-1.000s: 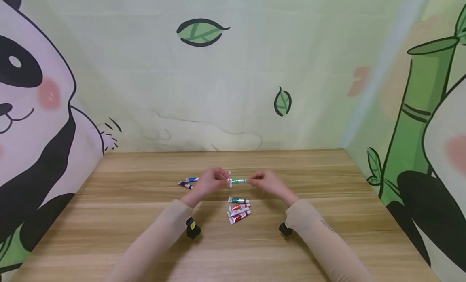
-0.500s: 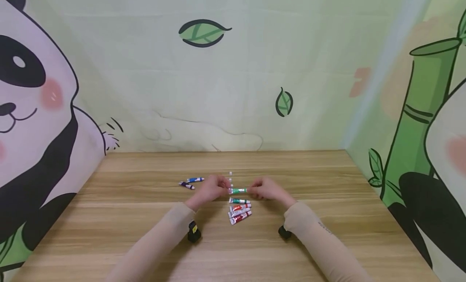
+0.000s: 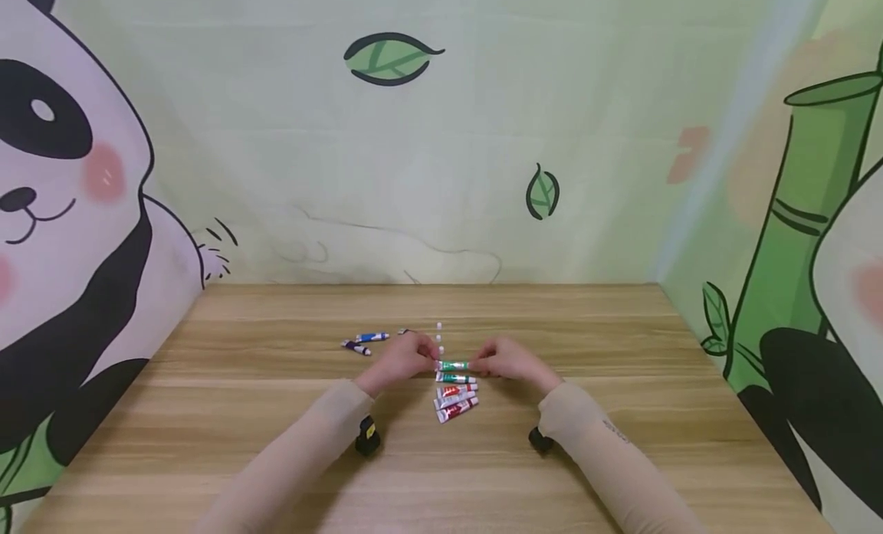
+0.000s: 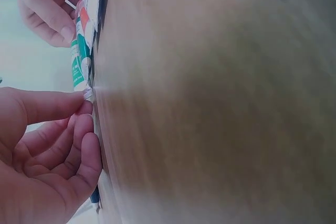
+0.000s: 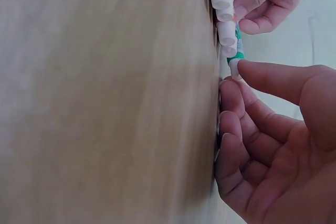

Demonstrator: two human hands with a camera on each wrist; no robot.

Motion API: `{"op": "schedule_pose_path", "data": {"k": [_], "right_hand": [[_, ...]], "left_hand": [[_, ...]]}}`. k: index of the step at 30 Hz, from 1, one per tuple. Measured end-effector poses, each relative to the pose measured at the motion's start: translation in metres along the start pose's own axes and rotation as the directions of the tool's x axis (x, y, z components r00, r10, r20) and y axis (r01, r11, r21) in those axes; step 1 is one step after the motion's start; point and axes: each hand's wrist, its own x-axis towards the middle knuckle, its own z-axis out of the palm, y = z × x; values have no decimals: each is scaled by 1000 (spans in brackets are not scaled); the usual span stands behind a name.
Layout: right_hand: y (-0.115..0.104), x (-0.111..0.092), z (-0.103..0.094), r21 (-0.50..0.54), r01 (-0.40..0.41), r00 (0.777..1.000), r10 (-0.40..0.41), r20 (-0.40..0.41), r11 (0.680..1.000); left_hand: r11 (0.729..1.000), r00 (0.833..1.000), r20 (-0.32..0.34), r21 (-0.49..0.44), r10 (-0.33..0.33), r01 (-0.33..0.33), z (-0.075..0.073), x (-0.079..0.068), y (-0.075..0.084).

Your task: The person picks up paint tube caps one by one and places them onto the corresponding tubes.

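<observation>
A light green paint tube (image 3: 454, 365) lies crosswise between the two hands, just beyond a dark green paint tube (image 3: 455, 378). My left hand (image 3: 407, 355) pinches its flat crimped end between thumb and forefinger; the left wrist view shows this end (image 4: 88, 94) close to the tabletop. On the other side, my right hand (image 3: 509, 359) pinches its white cap (image 5: 234, 68). Nearer than the dark green tube lie an orange-red tube (image 3: 457, 391), a silvery white tube (image 3: 455, 401) and a dark red tube (image 3: 458, 410), close together with caps to the right.
Left of the left hand lie a blue tube (image 3: 372, 337) and a dark purple tube (image 3: 356, 348). Another dark tube (image 3: 405, 332) is partly hidden behind that hand. Small white caps (image 3: 439, 338) show in a column beyond the green tube. A painted wall backs the wooden table (image 3: 276, 442).
Both hands have brought the light green tube nearer to the body, down beside the dark green tube. The white caps and blue tube beyond the left hand have come more into view.
</observation>
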Motion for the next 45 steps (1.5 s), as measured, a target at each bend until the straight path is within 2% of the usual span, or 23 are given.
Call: {"op": "schedule_pose_path", "data": {"k": [17, 24, 29, 34, 38, 42, 45], "right_hand": [[2, 0, -2, -13, 19, 1000, -19, -9, 1000], [5, 3, -4, 0, -12, 1000, 12, -18, 1000], [6, 3, -7, -22, -43, 999, 42, -23, 999], [4, 3, -10, -14, -51, 999, 50, -10, 999], [3, 3, -13, 5, -41, 999, 41, -5, 999], [2, 5, -13, 16, -26, 1000, 26, -17, 1000], [0, 8, -11, -22, -9, 999, 8, -50, 1000]], "left_hand": [[1000, 999, 30, 15, 17, -18, -5, -1, 7], [1000, 999, 46, 22, 19, -20, -7, 1, 8], [1000, 998, 65, -10, 2, -1, -12, 3, 3], [1000, 1000, 20, -24, -14, 15, -23, 1, -8], [998, 998, -15, -31, -63, 62, -38, -5, -15], [998, 996, -55, -3, -69, 69, -57, -13, -24], [999, 995, -79, -5, -53, 52, -69, -19, -34]]}}
